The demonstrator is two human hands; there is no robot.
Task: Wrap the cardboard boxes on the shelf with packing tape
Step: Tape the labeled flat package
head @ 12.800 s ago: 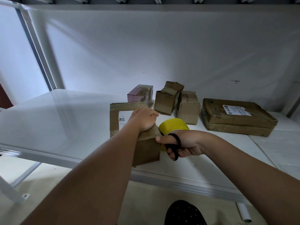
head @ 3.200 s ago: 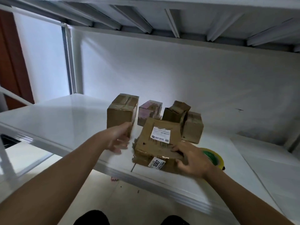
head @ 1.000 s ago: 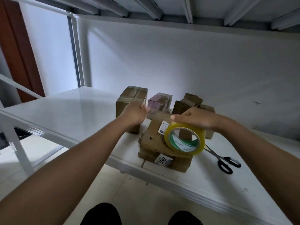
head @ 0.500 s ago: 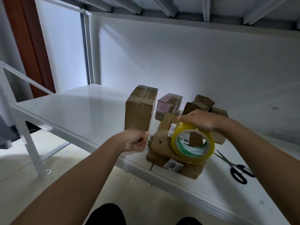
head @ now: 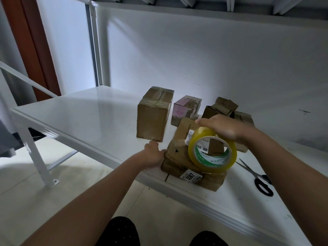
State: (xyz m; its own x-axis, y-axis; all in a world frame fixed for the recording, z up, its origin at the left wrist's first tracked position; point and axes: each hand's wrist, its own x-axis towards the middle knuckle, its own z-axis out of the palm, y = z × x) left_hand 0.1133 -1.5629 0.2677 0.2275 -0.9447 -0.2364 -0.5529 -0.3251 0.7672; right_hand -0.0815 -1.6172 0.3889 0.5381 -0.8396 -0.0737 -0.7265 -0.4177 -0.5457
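White metal shelf (head: 74, 114), smooth and glossy. Left hand (head: 153, 153) curls against the left end of a flat, crumpled cardboard box (head: 179, 160) at the front edge; what it pinches is unclear. Right hand (head: 225, 128) grips a yellow tape roll (head: 212, 152) above it. Scissors (head: 257, 178) lie right.

We look at a plain white back wall (head: 204, 55) with a few dark scuffs, lit brightest low at its middle. A white metal upright post (head: 92, 43) rises at the left, ribbed grey metal framing (head: 195, 2) runs overhead, and a reddish-brown wooden door frame (head: 30, 47) stands far left. Below lies a pale tiled floor (head: 23, 189), with a white bracketed leg (head: 38, 157) bolted to it.
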